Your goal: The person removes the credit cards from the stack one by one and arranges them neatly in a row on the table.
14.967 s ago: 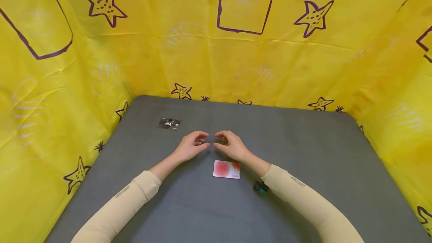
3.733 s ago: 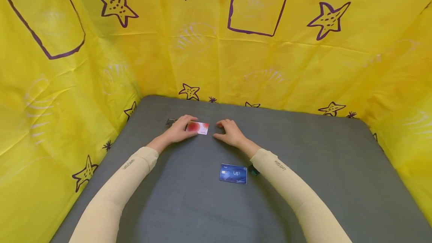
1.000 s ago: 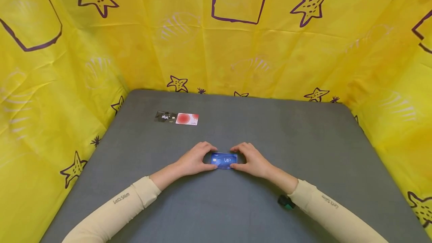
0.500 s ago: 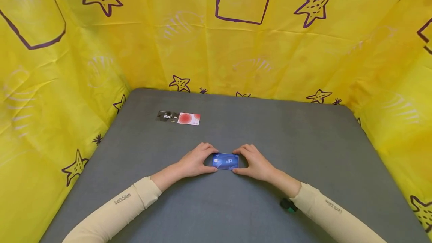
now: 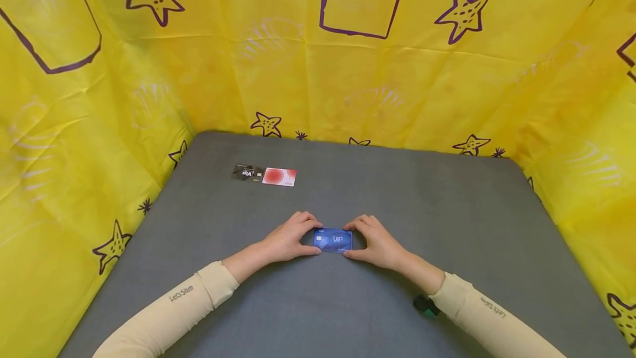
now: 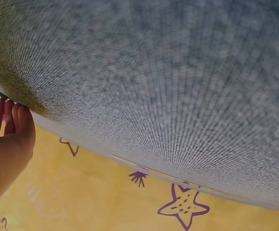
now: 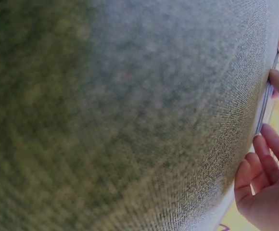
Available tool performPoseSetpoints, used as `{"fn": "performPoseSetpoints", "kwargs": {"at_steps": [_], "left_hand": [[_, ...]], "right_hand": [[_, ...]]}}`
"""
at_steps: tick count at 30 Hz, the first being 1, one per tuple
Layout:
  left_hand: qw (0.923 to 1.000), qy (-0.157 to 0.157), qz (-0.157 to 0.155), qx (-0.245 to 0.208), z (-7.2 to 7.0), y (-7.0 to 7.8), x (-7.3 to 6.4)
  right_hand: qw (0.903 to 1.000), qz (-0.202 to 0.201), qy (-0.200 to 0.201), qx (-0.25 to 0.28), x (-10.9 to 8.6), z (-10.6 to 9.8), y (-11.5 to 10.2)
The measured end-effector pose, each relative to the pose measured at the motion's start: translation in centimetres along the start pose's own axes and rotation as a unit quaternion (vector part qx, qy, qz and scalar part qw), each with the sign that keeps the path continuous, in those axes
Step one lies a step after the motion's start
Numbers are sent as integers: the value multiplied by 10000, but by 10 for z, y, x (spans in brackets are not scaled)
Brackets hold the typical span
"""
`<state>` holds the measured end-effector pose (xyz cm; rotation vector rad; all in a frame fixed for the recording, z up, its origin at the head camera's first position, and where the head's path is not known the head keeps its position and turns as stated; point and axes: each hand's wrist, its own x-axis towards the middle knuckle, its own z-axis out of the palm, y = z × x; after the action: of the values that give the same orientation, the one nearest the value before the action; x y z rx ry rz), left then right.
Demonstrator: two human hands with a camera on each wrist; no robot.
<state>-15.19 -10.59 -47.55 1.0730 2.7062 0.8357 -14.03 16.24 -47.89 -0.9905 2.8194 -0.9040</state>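
Observation:
A blue VIP card (image 5: 333,240) lies flat at the middle of the grey table, between my two hands. My left hand (image 5: 293,238) pinches its left end, thumb at the near corner and fingers at the far one. At its right end, my right hand (image 5: 377,243) pinches the card the same way. In the right wrist view the thin edge of the card (image 7: 265,103) runs between fingertips of both hands. The left wrist view catches my left hand (image 6: 12,144) low at its border, fingertips at a dark edge.
Farther back on the left of the grey table (image 5: 447,209), a black VIP card (image 5: 247,172) and a red-and-white card (image 5: 279,176) lie side by side. A yellow cloth (image 5: 372,87) with starfish drawings hangs around the back and sides. A black-and-green object (image 5: 425,305) shows beneath my right cuff.
The red-and-white card has gone from the front middle to the black card's right side. The blue card, later lying alone in front, is now pinched by both hands. Over the last second little moves.

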Motion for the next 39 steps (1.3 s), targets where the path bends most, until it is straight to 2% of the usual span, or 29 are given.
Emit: {"fn": "performPoseSetpoints", "kwargs": {"at_steps": [9,17,31,39], "left_hand": [[10000,-70,8,-1,2,2,-2],[10000,-66,32,0,1,5,-3],[9962,509,511,486,-2,4,5],[9925,742,771,594,-4,6,6]], "right_hand": [[10000,87,-25,2,-4,1,-1],[9999,-17,97,-95,-5,2,-2],[9961,-161,619,-615,-4,-3,-4],[9952,-155,676,-696,-5,-5,-5]]}}
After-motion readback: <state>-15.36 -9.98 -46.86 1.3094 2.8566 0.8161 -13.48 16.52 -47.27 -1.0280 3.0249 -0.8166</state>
